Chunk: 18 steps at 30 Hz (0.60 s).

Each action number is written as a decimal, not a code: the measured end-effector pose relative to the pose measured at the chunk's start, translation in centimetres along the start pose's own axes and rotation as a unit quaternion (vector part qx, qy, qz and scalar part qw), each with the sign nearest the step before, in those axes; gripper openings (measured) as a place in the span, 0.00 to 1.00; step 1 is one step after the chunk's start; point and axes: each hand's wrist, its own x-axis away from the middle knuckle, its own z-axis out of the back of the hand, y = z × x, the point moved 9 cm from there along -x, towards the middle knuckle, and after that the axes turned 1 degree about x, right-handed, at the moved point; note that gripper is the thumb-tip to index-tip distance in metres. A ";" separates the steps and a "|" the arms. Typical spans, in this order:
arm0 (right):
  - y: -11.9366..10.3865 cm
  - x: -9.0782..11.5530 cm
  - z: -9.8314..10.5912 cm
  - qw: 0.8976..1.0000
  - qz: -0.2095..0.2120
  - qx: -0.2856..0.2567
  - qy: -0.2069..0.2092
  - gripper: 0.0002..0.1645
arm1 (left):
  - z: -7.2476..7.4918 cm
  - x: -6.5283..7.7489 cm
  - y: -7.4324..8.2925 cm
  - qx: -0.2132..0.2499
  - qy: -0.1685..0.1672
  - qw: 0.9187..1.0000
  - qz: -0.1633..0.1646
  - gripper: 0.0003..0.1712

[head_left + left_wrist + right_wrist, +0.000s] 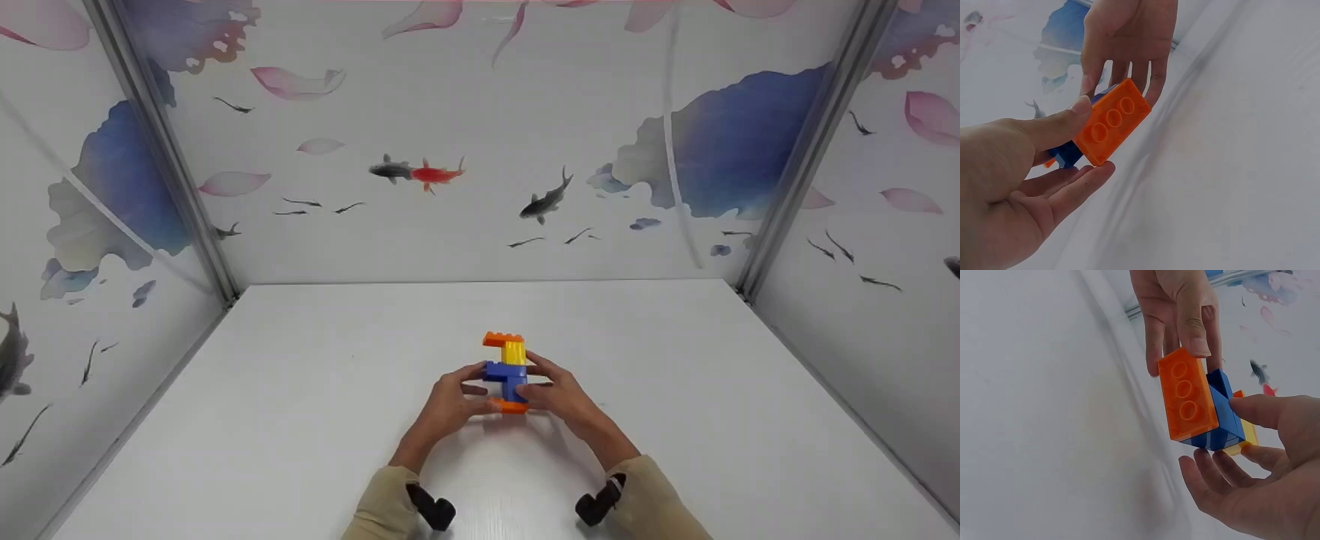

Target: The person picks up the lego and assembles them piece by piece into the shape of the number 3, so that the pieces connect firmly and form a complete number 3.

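Observation:
Both hands hold one upright stack of toy building bricks. From the top it has an orange brick jutting left, a yellow brick, blue bricks with the upper one also jutting left, and an orange bottom brick. My left hand pinches the bottom brick's left end between thumb and fingers. On the other side my right hand grips the stack, thumb on the blue part and fingers behind. Both wrist views show the orange brick's hollow underside with round tubes, tilted toward the camera.
A white table lies under the hands. White panels painted with fish and petals enclose its back and sides, with metal posts at the back corners. Black wrist straps sit at the beige sleeves.

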 end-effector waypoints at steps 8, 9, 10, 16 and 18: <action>0.4 0.0 -1.0 1.000 -0.001 -0.002 0.004 0.49 | 0.3 -0.1 -0.9 -0.009 0.001 0.999 0.031 0.43; 0.4 0.0 -1.1 1.000 -0.004 -0.002 0.007 0.49 | 0.3 -0.1 -1.0 -0.011 0.003 0.999 0.037 0.43; 0.4 0.0 -1.2 1.000 -0.004 0.001 0.010 0.50 | 0.3 -0.1 -1.0 -0.014 0.006 0.999 0.039 0.42; 0.8 0.1 -1.5 0.999 -0.023 0.021 0.021 0.48 | 0.5 0.1 -1.7 -0.018 0.022 0.997 0.077 0.39; 1.1 0.2 -1.5 0.999 -0.032 0.024 0.023 0.47 | 0.3 0.1 -1.9 -0.015 0.018 0.996 0.083 0.39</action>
